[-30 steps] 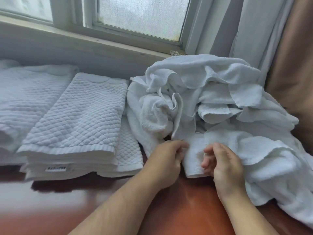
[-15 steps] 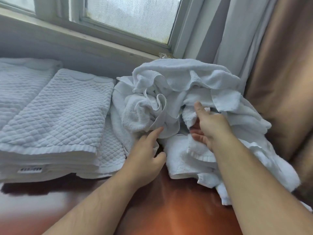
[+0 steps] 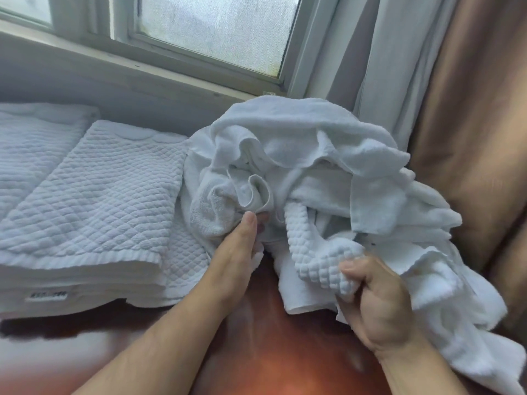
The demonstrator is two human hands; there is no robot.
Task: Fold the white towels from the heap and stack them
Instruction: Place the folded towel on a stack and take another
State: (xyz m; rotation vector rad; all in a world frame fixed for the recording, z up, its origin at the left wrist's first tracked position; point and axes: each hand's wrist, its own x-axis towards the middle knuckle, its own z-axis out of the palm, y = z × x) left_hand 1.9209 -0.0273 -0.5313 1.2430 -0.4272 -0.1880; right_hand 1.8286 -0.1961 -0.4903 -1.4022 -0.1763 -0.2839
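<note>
My right hand [image 3: 379, 306] clenches the waffle towel [image 3: 313, 252]; I'd pull slowly while my flat left hand [image 3: 236, 252] pins the heap [image 3: 299, 143]

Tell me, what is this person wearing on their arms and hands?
Both are bare: the left hand and right hand wear no gloves, rings or watch, and the forearms show no sleeves. The visible thumbnails look short and unpainted.

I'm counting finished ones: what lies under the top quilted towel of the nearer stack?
Under the top quilted towel lie more folded towels, edges layered at the front, one bearing a label; a lower towel pokes out rightward. Their faces are covered, so no sure count.
</note>
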